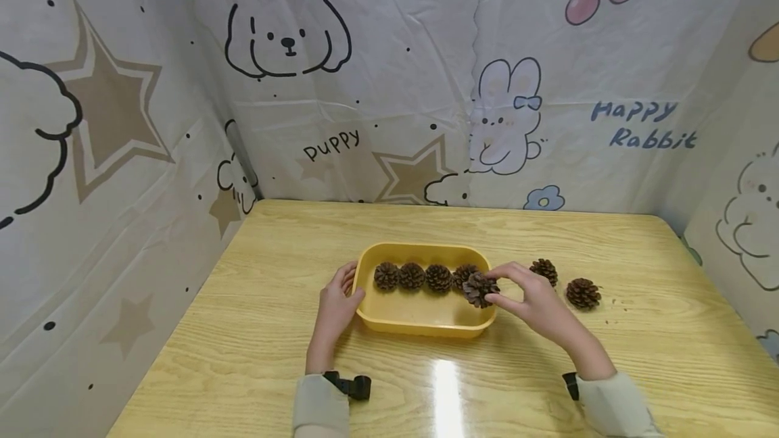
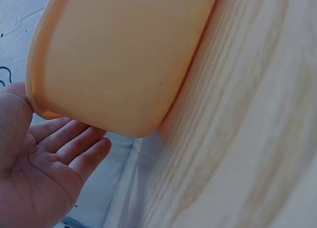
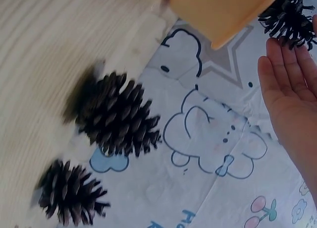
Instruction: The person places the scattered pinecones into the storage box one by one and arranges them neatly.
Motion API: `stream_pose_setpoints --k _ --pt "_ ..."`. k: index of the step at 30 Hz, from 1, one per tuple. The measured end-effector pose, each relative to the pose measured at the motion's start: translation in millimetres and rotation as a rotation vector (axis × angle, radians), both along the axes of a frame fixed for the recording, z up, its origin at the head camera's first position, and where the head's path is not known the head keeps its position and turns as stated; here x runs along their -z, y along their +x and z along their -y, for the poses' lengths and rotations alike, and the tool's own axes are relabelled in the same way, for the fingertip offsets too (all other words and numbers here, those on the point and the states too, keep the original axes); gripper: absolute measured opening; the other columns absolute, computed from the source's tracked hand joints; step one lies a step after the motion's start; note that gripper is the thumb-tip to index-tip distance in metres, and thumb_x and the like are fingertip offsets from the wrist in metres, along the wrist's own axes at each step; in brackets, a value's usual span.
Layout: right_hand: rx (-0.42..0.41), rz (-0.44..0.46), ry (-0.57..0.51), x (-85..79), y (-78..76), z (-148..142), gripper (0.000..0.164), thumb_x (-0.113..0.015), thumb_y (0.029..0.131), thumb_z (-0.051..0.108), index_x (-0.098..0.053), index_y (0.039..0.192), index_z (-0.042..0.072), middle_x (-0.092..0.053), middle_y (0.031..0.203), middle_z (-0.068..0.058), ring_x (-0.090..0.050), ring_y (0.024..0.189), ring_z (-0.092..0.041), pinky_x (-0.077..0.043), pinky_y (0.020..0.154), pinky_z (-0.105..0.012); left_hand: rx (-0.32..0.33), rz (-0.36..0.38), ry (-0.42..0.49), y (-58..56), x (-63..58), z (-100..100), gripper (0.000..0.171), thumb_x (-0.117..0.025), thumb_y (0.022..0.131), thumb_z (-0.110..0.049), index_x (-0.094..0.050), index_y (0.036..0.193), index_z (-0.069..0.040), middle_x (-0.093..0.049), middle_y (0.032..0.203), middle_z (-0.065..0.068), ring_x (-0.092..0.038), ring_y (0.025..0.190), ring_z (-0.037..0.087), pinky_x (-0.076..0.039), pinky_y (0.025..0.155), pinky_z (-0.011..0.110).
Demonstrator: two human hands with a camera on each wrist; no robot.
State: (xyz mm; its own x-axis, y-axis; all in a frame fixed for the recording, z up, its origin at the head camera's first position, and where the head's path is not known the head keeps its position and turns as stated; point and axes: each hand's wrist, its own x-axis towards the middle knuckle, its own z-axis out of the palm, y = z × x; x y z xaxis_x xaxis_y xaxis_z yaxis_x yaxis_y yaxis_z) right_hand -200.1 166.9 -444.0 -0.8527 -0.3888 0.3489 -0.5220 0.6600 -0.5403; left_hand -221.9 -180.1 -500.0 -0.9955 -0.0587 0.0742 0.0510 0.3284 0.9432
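A yellow plastic tray (image 1: 402, 320) stands on the table, with several brown pinecones (image 1: 412, 276) in a row along its far side. My left hand (image 1: 338, 303) holds its left end, thumb at the rim and fingers against the outside wall. In the left wrist view that hand (image 2: 49, 163) is beside the tray wall (image 2: 124, 64). Over the tray's right end, my right hand (image 1: 532, 299) pinches another pinecone (image 1: 479, 289) between thumb and fingers. This pinecone partly covers the rightmost one in the row. The right wrist view shows the held pinecone (image 3: 290, 20) at the fingertips.
Two loose pinecones, one nearer the tray (image 1: 544, 270) and one farther right (image 1: 583, 294), lie on the wooden table (image 1: 268, 276). Small brown crumbs are scattered by the right one. A patterned cloth (image 1: 389, 86) hangs behind the table and along both sides.
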Motion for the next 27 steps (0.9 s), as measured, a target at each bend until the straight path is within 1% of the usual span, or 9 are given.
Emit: stream_pose_setpoints --k 3,10,16,19,23,27 --pt "-0.027 0.014 -0.014 0.4 -0.7 7 0.034 -0.071 0.088 0.018 -0.065 0.12 0.01 -0.068 0.116 -0.004 -0.064 0.109 -0.028 -0.057 0.093 -0.053 -0.001 -0.003 -0.001 -0.3 -0.4 0 0.053 -0.056 0.09 0.0 -0.048 0.142 -0.004 -0.053 0.142 0.023 -0.051 0.134 0.035 -0.044 0.116 0.043" --pt "-0.067 0.056 -0.024 2.3 -1.3 26 0.034 -0.07 0.088 0.019 -0.064 0.121 0.01 -0.068 0.118 -0.006 -0.064 0.111 -0.031 -0.057 0.095 -0.053 0.0 -0.009 0.004 -0.5 0.0 0 0.053 -0.056 0.09 0.0 -0.048 0.142 -0.004 -0.053 0.141 0.023 -0.052 0.133 0.035 -0.044 0.116 0.043" --pt "-0.121 0.049 -0.045 6.7 -4.8 40 0.033 -0.07 0.088 0.018 -0.065 0.119 0.009 -0.068 0.117 -0.005 -0.064 0.111 -0.029 -0.056 0.098 -0.05 0.005 -0.018 0.004 -0.9 0.7 0 0.053 -0.056 0.09 0.0 -0.048 0.142 -0.004 -0.054 0.141 0.023 -0.052 0.133 0.035 -0.044 0.116 0.043" --pt "-0.158 0.053 -0.063 7.4 -6.3 46 0.033 -0.07 0.088 0.017 -0.065 0.119 0.009 -0.068 0.116 -0.004 -0.064 0.11 -0.027 -0.057 0.096 -0.048 0.006 -0.017 -0.001 -0.4 -0.1 0 0.052 -0.056 0.09 0.0 -0.048 0.142 -0.003 -0.053 0.141 0.023 -0.052 0.133 0.036 -0.044 0.116 0.044" --pt "-0.183 0.049 -0.057 7.0 -6.9 55 0.033 -0.071 0.088 0.018 -0.065 0.119 0.009 -0.068 0.114 -0.004 -0.065 0.108 -0.025 -0.057 0.095 -0.05 0.003 -0.01 0.004 -0.6 0.2 0 0.053 -0.056 0.09 0.0 -0.048 0.142 -0.003 -0.053 0.141 0.023 -0.051 0.134 0.035 -0.044 0.116 0.044" --pt "-0.2 0.045 -0.04 6.8 -7.6 65 0.033 -0.071 0.087 0.017 -0.065 0.118 0.007 -0.068 0.114 -0.006 -0.065 0.108 -0.026 -0.058 0.094 -0.048 -0.001 -0.007 0.01 -0.9 0.4 0 0.053 -0.057 0.09 0.001 -0.048 0.142 -0.004 -0.053 0.141 0.023 -0.051 0.134 0.035 -0.043 0.116 0.043"
